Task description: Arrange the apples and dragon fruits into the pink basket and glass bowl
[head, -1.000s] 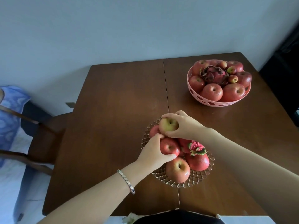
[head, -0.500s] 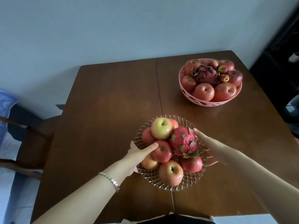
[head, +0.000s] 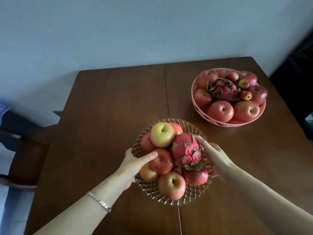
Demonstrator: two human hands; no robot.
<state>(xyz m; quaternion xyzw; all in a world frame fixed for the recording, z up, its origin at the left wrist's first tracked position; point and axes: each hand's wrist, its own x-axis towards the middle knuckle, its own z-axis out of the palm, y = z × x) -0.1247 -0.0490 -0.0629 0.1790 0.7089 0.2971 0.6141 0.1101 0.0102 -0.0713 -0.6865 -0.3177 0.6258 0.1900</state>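
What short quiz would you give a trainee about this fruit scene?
1. True or false: the yellow-green apple lies in the bowl.
2. The basket holds: A) apples only; B) apples and a dragon fruit; C) nothing.
3. Fill in: the thumb of the ___ hand lies on a red apple.
Key: 1 true; 2 B; 3 left hand.
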